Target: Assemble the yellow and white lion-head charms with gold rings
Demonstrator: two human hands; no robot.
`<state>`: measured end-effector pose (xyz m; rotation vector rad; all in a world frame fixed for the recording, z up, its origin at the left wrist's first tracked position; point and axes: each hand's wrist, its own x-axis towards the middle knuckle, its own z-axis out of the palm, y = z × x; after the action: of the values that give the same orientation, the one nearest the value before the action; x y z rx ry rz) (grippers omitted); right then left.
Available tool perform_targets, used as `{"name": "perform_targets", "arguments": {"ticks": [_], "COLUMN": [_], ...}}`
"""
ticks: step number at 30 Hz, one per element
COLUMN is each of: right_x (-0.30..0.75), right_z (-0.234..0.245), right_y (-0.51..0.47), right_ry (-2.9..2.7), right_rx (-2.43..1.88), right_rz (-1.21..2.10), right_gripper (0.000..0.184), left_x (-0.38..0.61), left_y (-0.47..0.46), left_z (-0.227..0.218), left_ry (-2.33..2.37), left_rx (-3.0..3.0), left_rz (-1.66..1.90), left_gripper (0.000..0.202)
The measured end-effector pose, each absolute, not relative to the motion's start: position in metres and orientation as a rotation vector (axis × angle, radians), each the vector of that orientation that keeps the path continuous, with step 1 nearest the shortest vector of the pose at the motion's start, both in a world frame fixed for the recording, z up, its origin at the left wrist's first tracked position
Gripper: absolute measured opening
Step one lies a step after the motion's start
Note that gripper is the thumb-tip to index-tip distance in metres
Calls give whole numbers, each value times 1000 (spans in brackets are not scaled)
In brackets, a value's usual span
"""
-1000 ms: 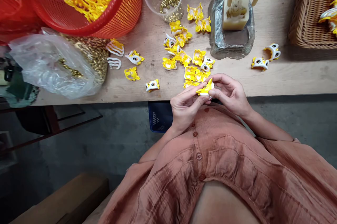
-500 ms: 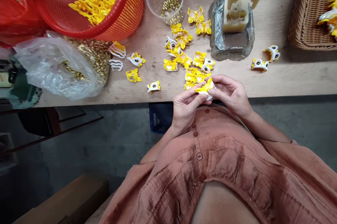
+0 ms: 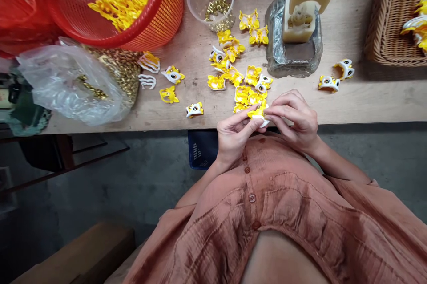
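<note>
Over the table's front edge, my left hand point(image 3: 233, 135) pinches a small yellow-and-white plastic animal-head piece point(image 3: 257, 116) between thumb and fingers. My right hand point(image 3: 295, 119) is closed at the right side of the same piece, its thumb and fingertips pressed together there. Whether those fingertips also hold some tiny part cannot be made out. Just beyond my hands lies a cluster of similar yellow pieces point(image 3: 243, 95), some showing white parts with black eyes. One such piece with an eye point(image 3: 194, 109) sits apart, left of my left hand.
A press-like tool with a cream block point(image 3: 300, 21) stands behind my right hand. Left of it is a clear tub point(image 3: 191, 1) of gold rings. A red basket point(image 3: 156, 21) of yellow parts and a plastic bag point(image 3: 66, 92) are at left; a wicker basket point(image 3: 376, 43) is at right.
My right hand has shifted its grip: its fingers have drawn back and curled to a pinch at the piece's right side. My left hand keeps holding the piece.
</note>
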<state>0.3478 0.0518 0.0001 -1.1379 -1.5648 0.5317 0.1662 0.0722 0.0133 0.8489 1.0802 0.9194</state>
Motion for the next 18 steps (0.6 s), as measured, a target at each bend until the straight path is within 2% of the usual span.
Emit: {"name": "perform_targets", "arguments": {"ticks": [4,10,18], "right_x": [347,354,363], "right_z": [-3,-5,4], "right_y": [53,53,54], "right_ry": [-1627,-1734,-1802], "right_rx": [-1124,-993,-1003], "right_rz": [464,319,419], "right_gripper": [15,22,17], "left_x": [167,167,169], "left_y": [73,74,73], "left_z": [19,26,29], "left_ry": [1085,1079,1036], "left_rx": [836,779,936], "left_rz": [879,813,873], "left_gripper": [43,43,31]}}
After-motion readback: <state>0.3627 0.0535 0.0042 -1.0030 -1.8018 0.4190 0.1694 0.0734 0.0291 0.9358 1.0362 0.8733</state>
